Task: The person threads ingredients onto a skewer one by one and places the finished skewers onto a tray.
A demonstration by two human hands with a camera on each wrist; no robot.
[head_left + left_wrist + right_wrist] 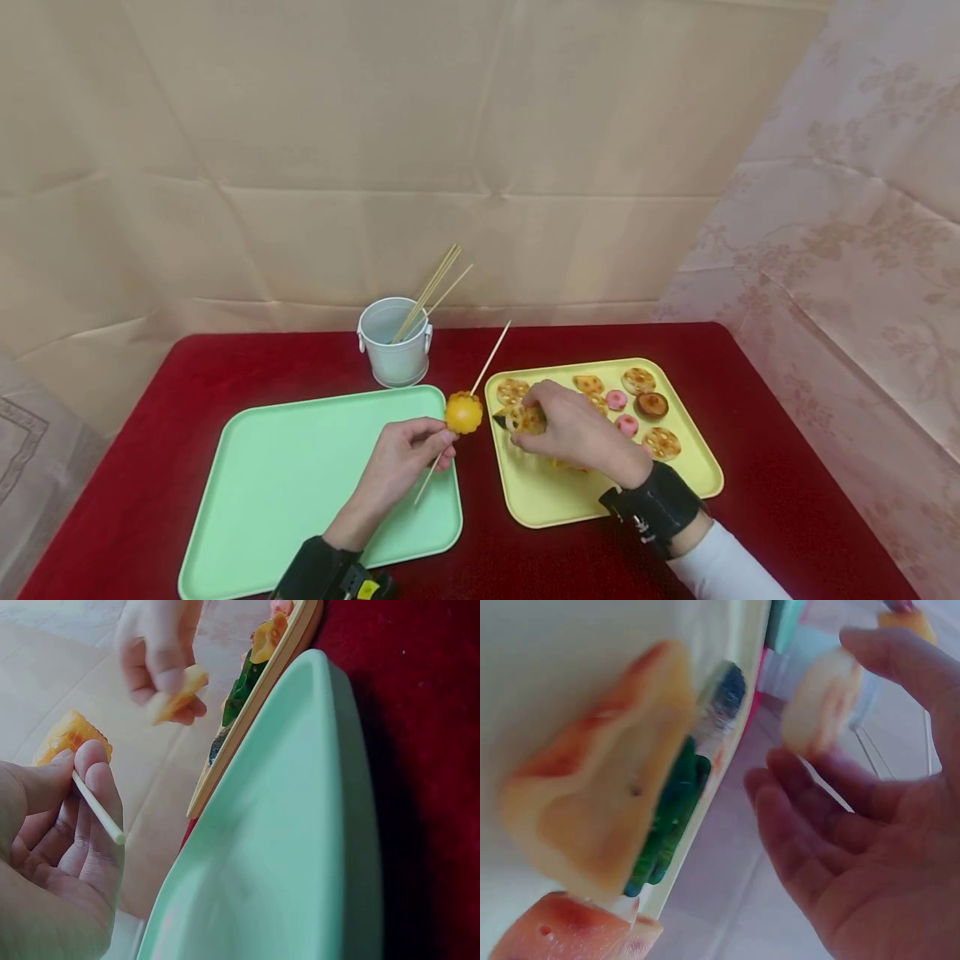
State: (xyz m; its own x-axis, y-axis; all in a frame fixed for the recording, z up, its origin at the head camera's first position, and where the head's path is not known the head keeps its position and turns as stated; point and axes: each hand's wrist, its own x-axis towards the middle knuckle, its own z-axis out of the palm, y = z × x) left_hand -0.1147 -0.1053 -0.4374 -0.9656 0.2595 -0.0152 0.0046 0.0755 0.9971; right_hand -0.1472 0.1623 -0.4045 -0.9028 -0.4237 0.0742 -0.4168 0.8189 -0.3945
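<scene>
My left hand (pixel 408 457) pinches a thin wooden skewer (pixel 491 357) that slants up and right. A yellow food piece with a scalloped edge (pixel 463 412) sits on the skewer just above the fingertips. Over the left part of the yellow tray (pixel 543 506), my right hand (pixel 581 425) pinches a pale, browned food slice (pixel 821 705) between thumb and fingers. In the left wrist view this slice (pixel 180 696) shows edge-on, apart from the skewer. Beneath the right hand lie a browned yellow piece (pixel 600 772), green pieces (pixel 676 817) and a dark-ended piece (pixel 724 697).
A mint-green tray (pixel 300 483) lies under and left of the left hand. Behind it a white bucket (pixel 396 362) holds several skewers (pixel 431 287). On the yellow tray's right side are a mushroom (pixel 651 406), pink pieces (pixel 627 426) and browned slices with holes (pixel 662 443).
</scene>
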